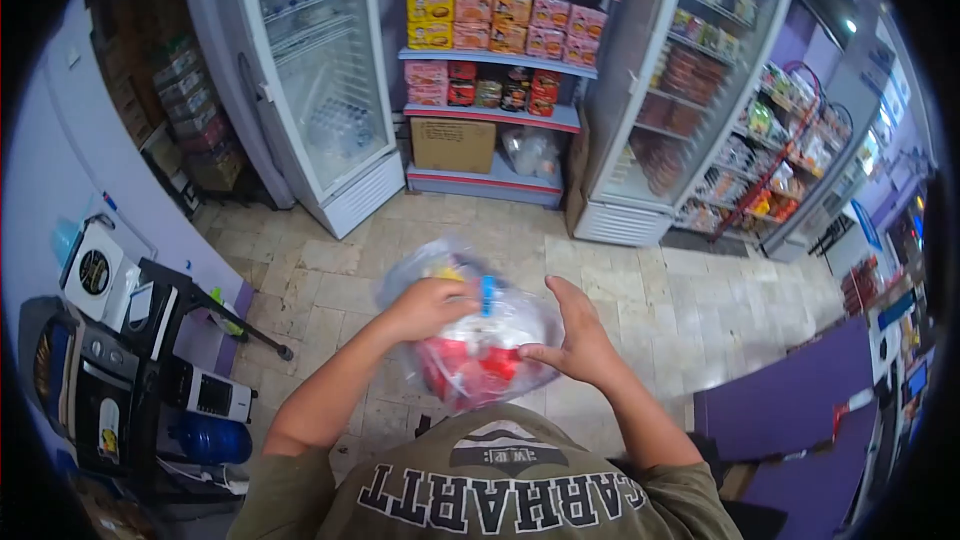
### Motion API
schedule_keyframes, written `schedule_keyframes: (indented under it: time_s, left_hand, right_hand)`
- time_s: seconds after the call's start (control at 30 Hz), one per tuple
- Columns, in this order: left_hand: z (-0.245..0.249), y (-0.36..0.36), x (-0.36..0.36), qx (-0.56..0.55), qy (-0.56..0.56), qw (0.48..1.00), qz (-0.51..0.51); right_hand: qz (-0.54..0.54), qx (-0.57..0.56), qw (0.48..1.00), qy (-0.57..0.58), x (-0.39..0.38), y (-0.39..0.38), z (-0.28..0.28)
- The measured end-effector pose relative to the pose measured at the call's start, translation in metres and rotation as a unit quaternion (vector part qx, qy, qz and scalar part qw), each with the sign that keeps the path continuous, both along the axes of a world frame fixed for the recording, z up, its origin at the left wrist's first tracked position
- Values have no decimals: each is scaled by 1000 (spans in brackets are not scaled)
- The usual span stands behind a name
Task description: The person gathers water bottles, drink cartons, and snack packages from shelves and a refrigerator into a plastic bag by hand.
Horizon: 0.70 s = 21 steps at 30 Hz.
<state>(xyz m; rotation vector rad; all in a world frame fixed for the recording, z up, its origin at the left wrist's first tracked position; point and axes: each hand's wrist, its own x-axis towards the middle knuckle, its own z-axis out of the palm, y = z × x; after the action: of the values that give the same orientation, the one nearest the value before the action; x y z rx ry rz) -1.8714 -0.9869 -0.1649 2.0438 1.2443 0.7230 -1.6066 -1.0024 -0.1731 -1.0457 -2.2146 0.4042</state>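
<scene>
A clear plastic bag (pixel 535 315) is held up in front of my torso, over the tiled floor. Red and white packets (pixel 460 365) show through its film, with a bit of yellow near the top. My left hand (pixel 440 305) has its fingers closed on the bag's upper left part. A small bright blue strip (pixel 487 295) stands out just right of those fingers. At the bag's right side, my right hand (pixel 575 335) is open, thumb and fingers spread apart, with the thumb tip right at the film.
Ahead is a shelf rack (pixel 500 60) of packaged noodles and snacks, between a left glass-door fridge (pixel 325 70) and a right one (pixel 685 80). A purple counter (pixel 780 390) stands at right. To the left are a blue water bottle (pixel 210 438) and a dark stand (pixel 160 340).
</scene>
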Motion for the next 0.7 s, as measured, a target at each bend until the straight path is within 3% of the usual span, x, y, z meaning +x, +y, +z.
schedule_keyframes:
  time_s: [0.03,0.1,0.17,0.23,0.27,0.37,0.4,0.47,0.53,0.6,0.67,0.7]
  left_hand:
    - [-6,-7,-22,-34,-1,998,54]
    - [-42,-36,-66,-94,-126,970,186]
    - [-84,-69,-120,-159,-271,891,328]
    - [-115,-89,-153,-108,-384,822,406]
    - [-139,-109,-171,-85,-385,799,454]
    - [-192,-166,-196,4,-408,699,587]
    - [-187,-170,-189,15,-414,684,600]
    - [-173,-186,-166,63,-509,579,634]
    - [-179,-192,-158,94,-516,561,641]
    - [-190,-190,-154,159,-447,529,704]
    - [-173,-174,-133,191,-442,494,724]
    - [-141,-156,-108,192,-512,454,703]
  right_hand:
    - [9,19,1000,13,0,7,-7]
    - [32,-10,999,2,5,22,-28]
    - [46,-110,993,-17,-10,43,-61]
    - [65,-237,968,-51,-3,74,-72]
    - [79,-294,948,-89,-2,85,-75]
    - [153,-339,915,-156,-11,124,-90]
    - [172,-331,913,-167,-18,141,-94]
    - [251,-328,886,-209,-42,167,-101]
    - [301,-316,870,-231,-69,189,-97]
    - [373,-264,863,-216,-94,207,-94]
    - [406,-259,849,-218,-116,214,-87]
    - [435,-246,845,-189,-125,217,-90]
